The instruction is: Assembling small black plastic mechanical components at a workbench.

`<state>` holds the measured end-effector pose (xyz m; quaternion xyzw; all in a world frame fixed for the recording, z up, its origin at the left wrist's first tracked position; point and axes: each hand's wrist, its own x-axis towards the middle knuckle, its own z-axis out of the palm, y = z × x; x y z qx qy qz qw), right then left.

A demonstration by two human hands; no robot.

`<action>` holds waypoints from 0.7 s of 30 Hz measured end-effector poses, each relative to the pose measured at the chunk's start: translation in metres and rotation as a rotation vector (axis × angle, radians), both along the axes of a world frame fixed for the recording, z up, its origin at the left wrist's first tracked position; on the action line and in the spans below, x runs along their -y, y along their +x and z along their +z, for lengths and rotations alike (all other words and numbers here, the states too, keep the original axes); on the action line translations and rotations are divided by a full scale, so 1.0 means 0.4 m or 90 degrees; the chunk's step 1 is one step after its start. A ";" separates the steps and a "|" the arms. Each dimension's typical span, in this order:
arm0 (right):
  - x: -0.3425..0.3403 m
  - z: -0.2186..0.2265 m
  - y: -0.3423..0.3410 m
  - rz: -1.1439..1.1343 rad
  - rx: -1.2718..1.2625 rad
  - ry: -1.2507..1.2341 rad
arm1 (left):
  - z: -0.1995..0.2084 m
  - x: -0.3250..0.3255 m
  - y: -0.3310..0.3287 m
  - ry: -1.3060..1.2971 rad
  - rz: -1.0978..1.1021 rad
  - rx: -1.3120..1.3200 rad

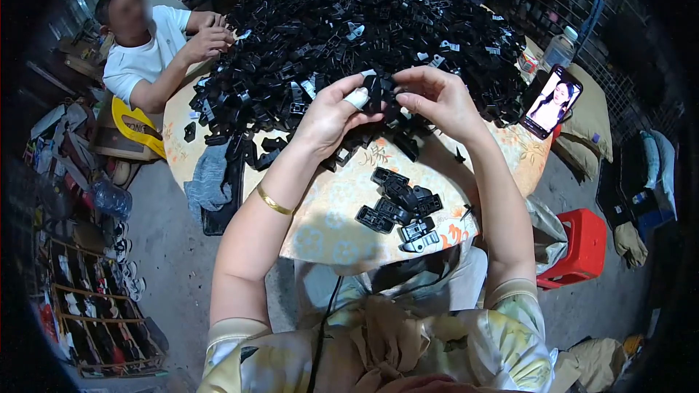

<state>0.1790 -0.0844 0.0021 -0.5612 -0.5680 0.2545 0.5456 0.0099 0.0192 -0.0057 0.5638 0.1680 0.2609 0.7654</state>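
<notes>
A small black plastic part [376, 93] is held up at the front edge of a large heap of similar parts. My left hand [329, 118] is closed around it, with white wrapping on one finger and a gold bangle on the wrist. From the other side, the thumb and bent fingers of my right hand [444, 108] close on dark plastic; exactly where they grip is hard to make out against the heap. Between my forearms, several black clip-like parts [399, 200] lie in a small group on the patterned tablecloth [328, 229]. One part with a grey metal piece [419, 236] sits nearest me.
The heap of black parts [320, 22] covers most of the round table. Across to the left, a person [149, 47] in white handles parts. A phone [552, 102] stands at the right edge beside a clear bottle [561, 49]. A red stool [582, 247] and shoe rack [102, 306] flank the table.
</notes>
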 end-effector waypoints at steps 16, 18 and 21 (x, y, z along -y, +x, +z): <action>-0.018 -0.021 -0.033 -0.016 -0.382 -0.036 | -0.026 0.005 0.013 -0.145 -0.060 0.058; -0.015 -0.021 -0.039 0.016 -0.360 -0.026 | -0.027 0.002 0.011 -0.172 -0.049 0.062; -0.015 -0.029 -0.037 -0.002 -0.239 -0.015 | -0.024 -0.001 0.009 -0.184 -0.075 0.103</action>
